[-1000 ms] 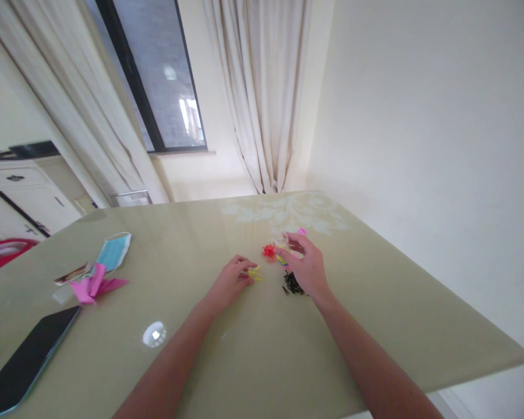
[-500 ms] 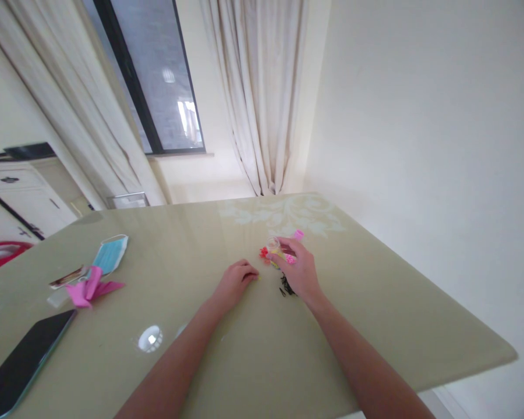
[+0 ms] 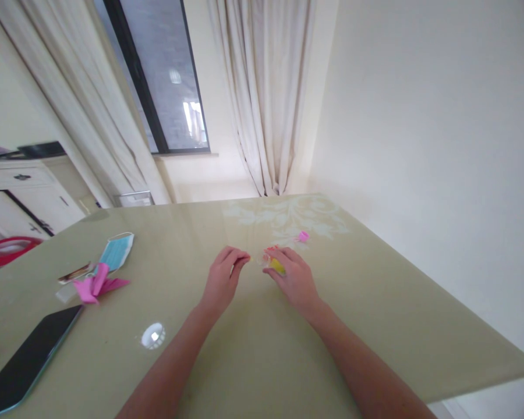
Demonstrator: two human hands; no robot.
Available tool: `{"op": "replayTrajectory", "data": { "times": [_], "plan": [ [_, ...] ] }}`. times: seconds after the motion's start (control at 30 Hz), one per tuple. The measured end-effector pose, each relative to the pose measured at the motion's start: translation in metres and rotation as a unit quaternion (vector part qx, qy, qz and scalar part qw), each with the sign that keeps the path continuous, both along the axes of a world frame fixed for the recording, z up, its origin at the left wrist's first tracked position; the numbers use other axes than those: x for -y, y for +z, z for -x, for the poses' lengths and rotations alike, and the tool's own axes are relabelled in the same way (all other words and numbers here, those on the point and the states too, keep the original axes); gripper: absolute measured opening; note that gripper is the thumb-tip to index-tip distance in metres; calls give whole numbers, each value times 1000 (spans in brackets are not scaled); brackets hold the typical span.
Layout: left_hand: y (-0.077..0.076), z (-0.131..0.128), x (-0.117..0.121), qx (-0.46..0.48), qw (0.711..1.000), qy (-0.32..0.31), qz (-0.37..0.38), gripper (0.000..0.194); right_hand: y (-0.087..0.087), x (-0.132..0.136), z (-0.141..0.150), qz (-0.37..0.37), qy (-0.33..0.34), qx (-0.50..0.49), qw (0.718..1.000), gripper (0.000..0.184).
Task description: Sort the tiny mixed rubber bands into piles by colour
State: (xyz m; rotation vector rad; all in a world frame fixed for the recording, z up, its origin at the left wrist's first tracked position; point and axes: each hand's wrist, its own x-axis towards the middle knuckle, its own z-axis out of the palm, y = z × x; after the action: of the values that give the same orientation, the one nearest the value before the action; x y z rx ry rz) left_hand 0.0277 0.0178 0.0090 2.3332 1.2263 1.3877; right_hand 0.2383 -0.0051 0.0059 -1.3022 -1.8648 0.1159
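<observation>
My left hand (image 3: 222,278) is just above the table, thumb and forefinger pinched on a tiny yellow piece (image 3: 250,259). Facing it, my right hand (image 3: 293,276) is wrapped round a small clear container (image 3: 261,260), tilted with its round mouth toward my left hand. Yellow contents (image 3: 278,266) show through its side. Small red pieces (image 3: 271,249) lie right behind the container, partly covered by my right fingers. A pink cap-like piece (image 3: 303,237) stands farther back on the table. Whatever lies under my right hand is hidden.
On the left of the table (image 3: 240,361) are a dark phone (image 3: 32,358), a pink folded-paper shape (image 3: 98,285), a blue face mask (image 3: 117,251) and a thin brown strip (image 3: 75,273). A wall (image 3: 419,145) runs along the right side.
My left hand has lifted off the table with the tiny yellow piece. My right hand has tipped the container toward it and moved lower, covering the black pieces seen before.
</observation>
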Motion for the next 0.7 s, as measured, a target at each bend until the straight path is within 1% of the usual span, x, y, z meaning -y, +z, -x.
{"op": "replayTrajectory", "data": {
  "times": [0.07, 0.17, 0.23, 0.33, 0.43, 0.53, 0.7],
  "plan": [
    [3, 0, 6, -34, 998, -6, -52, 21, -1, 2, 4, -14, 7, 37, 999, 43],
    [-2, -2, 9, -89, 987, -27, -128, 20, -2, 4, 8, -46, 13, 75, 996, 44],
    [-5, -2, 9, -105, 982, -41, -152, 19, -3, 5, 9, -60, 13, 90, 994, 43],
    [-5, -2, 9, -87, 983, -59, -147, 18, -5, 4, 8, -66, 14, 99, 993, 42],
    [-1, -2, 10, -54, 987, -76, -134, 18, -7, 3, 8, -65, 14, 95, 993, 42],
    [3, 0, 11, -43, 986, -90, -132, 19, -9, 3, 9, -59, 14, 88, 994, 42],
    [-1, 4, 11, -53, 982, -121, -136, 22, -10, 2, 10, -69, 18, 78, 994, 39]
  ]
}}
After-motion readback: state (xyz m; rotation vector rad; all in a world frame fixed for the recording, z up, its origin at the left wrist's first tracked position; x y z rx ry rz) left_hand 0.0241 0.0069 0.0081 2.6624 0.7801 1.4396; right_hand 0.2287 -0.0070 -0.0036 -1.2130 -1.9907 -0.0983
